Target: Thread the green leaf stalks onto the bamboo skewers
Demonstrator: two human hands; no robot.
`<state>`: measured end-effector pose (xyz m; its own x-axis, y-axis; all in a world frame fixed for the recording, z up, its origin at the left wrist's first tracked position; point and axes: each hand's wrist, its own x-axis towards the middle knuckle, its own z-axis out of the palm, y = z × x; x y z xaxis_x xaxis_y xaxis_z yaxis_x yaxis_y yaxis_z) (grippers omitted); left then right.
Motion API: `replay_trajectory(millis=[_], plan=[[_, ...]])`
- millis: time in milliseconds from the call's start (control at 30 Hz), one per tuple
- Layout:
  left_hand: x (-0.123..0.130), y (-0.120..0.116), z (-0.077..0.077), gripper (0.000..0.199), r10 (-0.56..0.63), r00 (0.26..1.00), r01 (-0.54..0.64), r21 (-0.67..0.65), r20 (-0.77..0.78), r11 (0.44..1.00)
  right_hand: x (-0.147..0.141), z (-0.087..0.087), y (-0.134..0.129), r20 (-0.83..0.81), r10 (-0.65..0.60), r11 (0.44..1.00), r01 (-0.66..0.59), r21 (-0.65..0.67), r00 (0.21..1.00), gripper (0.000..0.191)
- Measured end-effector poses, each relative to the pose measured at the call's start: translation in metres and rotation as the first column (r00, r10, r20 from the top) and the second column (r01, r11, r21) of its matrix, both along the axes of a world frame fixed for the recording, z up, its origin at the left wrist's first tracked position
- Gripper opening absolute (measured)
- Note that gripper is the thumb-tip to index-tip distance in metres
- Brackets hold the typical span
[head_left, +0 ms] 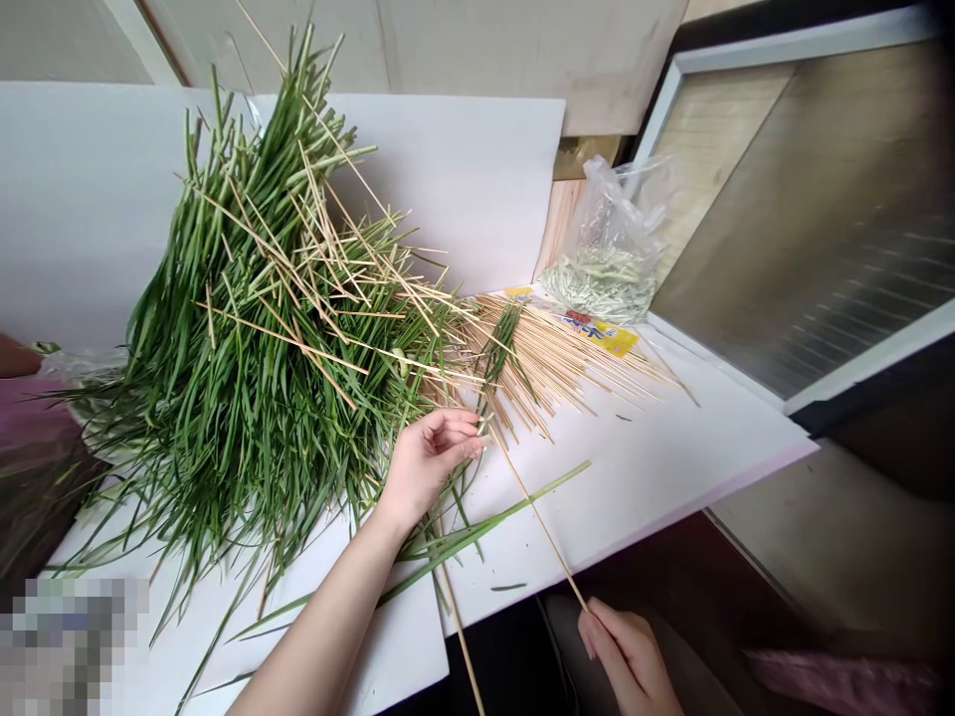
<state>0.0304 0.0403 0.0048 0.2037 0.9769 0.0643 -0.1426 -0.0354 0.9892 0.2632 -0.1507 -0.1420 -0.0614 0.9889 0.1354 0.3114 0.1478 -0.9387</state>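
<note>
My left hand (440, 452) is closed in a pinch beside the green pile, its fingertips on a small pale green piece at the upper tip of a thin wooden skewer (548, 532). Near the front edge of the table, my right hand (623, 651) grips the lower end of that same skewer. A large heap of long green stalks (246, 398) fills the left of the white table, with loose skewers scattered over it. Behind my left hand many skewers (552, 358) lie fanned out, a small green bunch (501, 343) on top of them.
At the back right stands a clear plastic bag (608, 268) of pale green pieces, next to a yellow wrapper (616, 338). Long green leaves (484, 527) cross the white tabletop (671, 447). A framed panel (806, 199) leans at the right. Part of another person (19, 356) shows at the far left.
</note>
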Motion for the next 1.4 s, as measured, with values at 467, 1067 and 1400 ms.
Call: replay_trajectory(millis=[467, 1067, 1400], plan=[[0.001, 0.000, 0.001, 0.034, 0.085, 0.986, -0.073, -0.088, 0.141, 0.993, -0.002, 0.008, 0.000, 0.004, -0.030, 0.996, 0.030, 0.079, 1.000, 0.041], [-0.007, 0.004, -0.005, 0.036, 0.031, 1.000, -0.030, -0.102, 0.001, 0.994, -0.004, 0.011, -0.001, 0.050, 0.021, 0.988, -0.013, -0.151, 0.999, 0.046], [-0.006, 0.003, -0.002, 0.037, 0.034, 0.999, -0.033, -0.111, 0.003, 0.993, -0.006, 0.016, 0.003, 0.029, -0.093, 0.989, 0.096, -0.109, 0.995, 0.060]])
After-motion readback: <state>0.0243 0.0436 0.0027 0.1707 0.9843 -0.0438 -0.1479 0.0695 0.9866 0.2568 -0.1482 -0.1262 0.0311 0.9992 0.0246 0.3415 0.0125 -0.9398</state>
